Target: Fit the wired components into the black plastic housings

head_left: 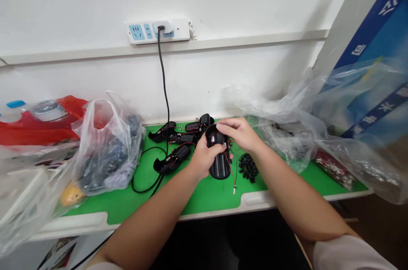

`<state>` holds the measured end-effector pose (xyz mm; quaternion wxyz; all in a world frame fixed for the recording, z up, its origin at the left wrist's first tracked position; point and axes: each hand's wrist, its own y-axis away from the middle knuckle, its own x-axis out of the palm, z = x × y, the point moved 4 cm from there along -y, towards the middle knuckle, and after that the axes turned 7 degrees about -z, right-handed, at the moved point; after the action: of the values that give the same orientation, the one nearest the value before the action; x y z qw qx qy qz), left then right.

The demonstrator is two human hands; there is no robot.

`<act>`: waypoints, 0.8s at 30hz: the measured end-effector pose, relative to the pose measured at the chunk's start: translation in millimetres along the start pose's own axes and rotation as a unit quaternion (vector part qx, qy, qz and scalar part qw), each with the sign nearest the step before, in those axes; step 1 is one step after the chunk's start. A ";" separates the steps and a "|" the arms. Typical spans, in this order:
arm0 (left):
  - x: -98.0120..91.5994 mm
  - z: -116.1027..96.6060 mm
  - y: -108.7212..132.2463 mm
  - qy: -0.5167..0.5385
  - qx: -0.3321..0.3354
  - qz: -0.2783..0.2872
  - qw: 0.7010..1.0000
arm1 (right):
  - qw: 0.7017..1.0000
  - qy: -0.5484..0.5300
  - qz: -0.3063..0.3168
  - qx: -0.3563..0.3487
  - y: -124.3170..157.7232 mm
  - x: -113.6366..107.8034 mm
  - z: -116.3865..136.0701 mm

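Observation:
Both my hands hold a black plastic cylindrical housing (219, 165) upright above the green work mat (124, 202). My left hand (205, 157) wraps its near side, and my right hand (239, 133) rests over its top edge. Thin red wires run from the housing down to a small white connector (234, 190). To the left lie several similar black half-shells with red wiring, the nearest being a shell (172, 159). A heap of small black pieces (248, 167) sits just right of the housing. The inside of the housing is mostly hidden by my fingers.
A black power cable (165, 83) drops from a wall socket strip (156, 31) and loops across the mat. A plastic bag of dark parts (110, 146) stands at left. Clear plastic sheeting (287, 129) and a blue-printed box (372, 44) crowd the right.

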<state>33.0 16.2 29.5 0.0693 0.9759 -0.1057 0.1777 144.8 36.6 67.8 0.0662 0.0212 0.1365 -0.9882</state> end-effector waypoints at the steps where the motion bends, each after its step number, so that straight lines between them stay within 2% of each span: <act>1: 0.0 -1.2 0.6 0.000 -0.003 -0.004 1.000 | 1.000 -0.004 0.000 0.001 -0.9 -1.4 0.6; 3: 0.0 -4.2 1.7 0.002 -0.011 -0.007 1.000 | 1.000 0.017 -0.022 -0.005 -2.2 -10.6 4.1; 5: -0.6 -7.4 2.6 0.003 -0.018 -0.008 1.000 | 0.993 0.108 -0.050 -0.022 -2.1 -26.0 10.0; 6: -1.2 -9.2 2.8 0.003 -0.020 -0.009 1.000 | 0.983 0.174 -0.043 -0.027 -1.7 -33.1 12.2; 8: -3.3 -13.0 2.8 0.006 -0.020 -0.012 1.000 | 0.950 0.308 0.044 -0.016 0.0 -41.4 10.1; 11: -7.9 -18.0 1.7 0.011 -0.009 -0.025 1.000 | 0.869 0.439 0.225 0.038 5.2 -40.1 -9.2; 12: -9.3 -19.0 1.2 0.014 -0.005 -0.029 0.999 | 0.844 0.463 0.264 0.058 6.8 -36.8 -17.6; 14: -11.1 -20.3 0.6 0.017 0.001 -0.034 0.999 | 0.810 0.495 0.298 0.100 8.6 -27.2 -34.1; 17: -12.6 -21.1 0.7 0.019 0.007 -0.035 0.999 | 0.793 0.517 0.277 0.162 10.1 -12.2 -53.3; 20: -15.1 -22.8 1.4 0.022 0.013 -0.045 0.999 | 0.801 0.507 0.242 0.205 12.3 -2.7 -63.6; 24: -19.2 -26.5 1.7 0.029 0.024 -0.054 0.998 | 0.797 0.514 0.243 0.207 11.8 -0.3 -64.8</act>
<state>6.2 22.6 47.3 0.0579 0.9760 -0.0469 0.2045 148.2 43.1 2.3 0.2185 0.5713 -0.0666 -0.7883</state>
